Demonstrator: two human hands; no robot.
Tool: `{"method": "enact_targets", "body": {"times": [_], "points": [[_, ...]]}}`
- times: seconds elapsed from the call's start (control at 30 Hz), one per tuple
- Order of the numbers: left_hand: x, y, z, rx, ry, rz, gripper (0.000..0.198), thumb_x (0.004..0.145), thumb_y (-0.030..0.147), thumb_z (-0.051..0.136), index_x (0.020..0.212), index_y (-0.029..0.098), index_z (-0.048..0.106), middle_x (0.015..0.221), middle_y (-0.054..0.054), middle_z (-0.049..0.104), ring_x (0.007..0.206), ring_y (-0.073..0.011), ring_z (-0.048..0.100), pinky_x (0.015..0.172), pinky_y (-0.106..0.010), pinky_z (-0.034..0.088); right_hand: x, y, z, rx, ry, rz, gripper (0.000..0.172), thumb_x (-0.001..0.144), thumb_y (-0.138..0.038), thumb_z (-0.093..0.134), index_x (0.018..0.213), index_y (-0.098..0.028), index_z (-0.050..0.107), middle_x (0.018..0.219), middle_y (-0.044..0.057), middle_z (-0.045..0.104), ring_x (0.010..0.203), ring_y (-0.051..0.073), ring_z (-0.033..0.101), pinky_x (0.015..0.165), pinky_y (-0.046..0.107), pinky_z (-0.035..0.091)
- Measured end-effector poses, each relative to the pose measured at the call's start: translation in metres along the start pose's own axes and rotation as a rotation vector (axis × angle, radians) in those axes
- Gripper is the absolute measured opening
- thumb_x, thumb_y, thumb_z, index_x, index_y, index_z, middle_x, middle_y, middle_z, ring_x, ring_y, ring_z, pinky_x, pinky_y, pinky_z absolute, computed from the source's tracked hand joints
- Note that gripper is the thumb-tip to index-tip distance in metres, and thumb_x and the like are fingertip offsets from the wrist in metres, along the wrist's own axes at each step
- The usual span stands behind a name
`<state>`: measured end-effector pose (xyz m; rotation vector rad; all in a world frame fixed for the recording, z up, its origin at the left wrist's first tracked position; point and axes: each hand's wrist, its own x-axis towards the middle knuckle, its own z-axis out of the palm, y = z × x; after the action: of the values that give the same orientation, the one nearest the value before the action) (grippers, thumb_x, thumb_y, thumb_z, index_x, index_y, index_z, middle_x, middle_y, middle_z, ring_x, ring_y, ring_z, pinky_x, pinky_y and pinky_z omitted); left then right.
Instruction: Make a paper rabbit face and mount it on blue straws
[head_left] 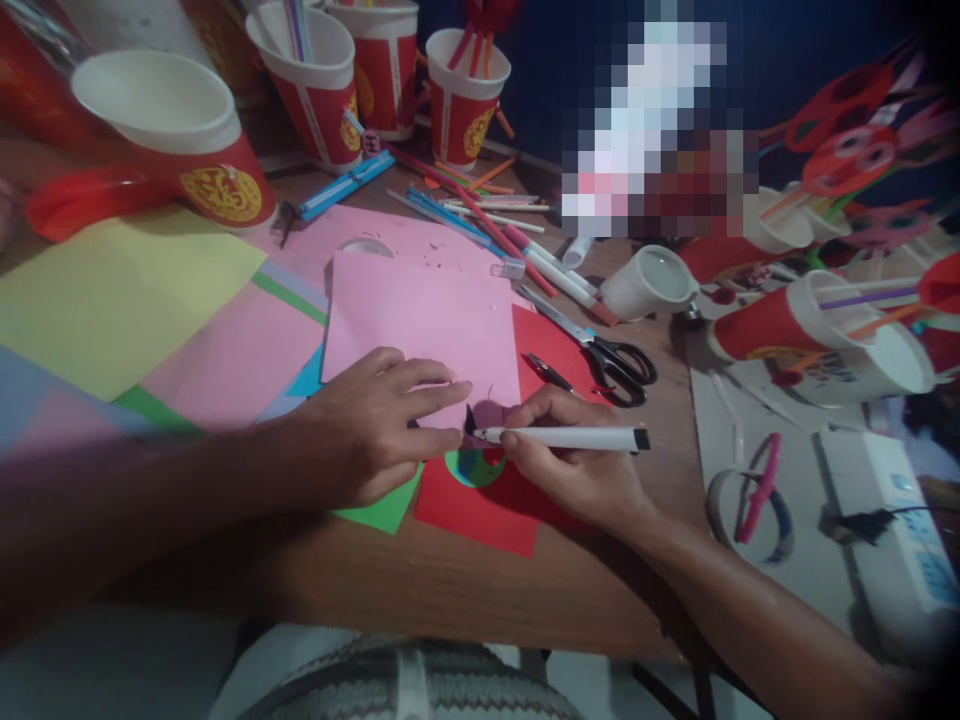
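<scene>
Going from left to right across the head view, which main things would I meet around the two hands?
Yellow sheet, left hand, white marker held in the right hand, round ring, white box-shaped object.

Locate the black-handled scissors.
In the head view, the black-handled scissors lie right of center, beyond the right hand and to the right of the pink sheet under the left hand.

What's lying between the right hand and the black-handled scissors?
In the head view, a slim, dark, pointed item, too blurred to name, lies over red paper between the right hand and scissors.
</scene>
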<state>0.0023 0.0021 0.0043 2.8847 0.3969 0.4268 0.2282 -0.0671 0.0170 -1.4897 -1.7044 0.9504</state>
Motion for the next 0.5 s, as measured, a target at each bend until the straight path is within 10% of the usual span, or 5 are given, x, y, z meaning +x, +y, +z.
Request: {"method": "enact_targets", "body": {"times": [0.5], "points": [[-0.0002,-0.0008,0.0013,-0.002,0.02,0.011,0.029,0.077,0.012,0.057,0.102,0.022,0.067,0.129,-0.013,0.06,0.118,-0.0317,0.051,0.086,-0.047,0.042,0.0008,-0.0008,-0.0015,0.021,0.021,0.029,0.009,0.078,-0.018,0.063,0.071,-0.018,0.058,0.06,-0.003,0.063,0.05,0.008,0.053,0.046,0.018,0.04]]}}
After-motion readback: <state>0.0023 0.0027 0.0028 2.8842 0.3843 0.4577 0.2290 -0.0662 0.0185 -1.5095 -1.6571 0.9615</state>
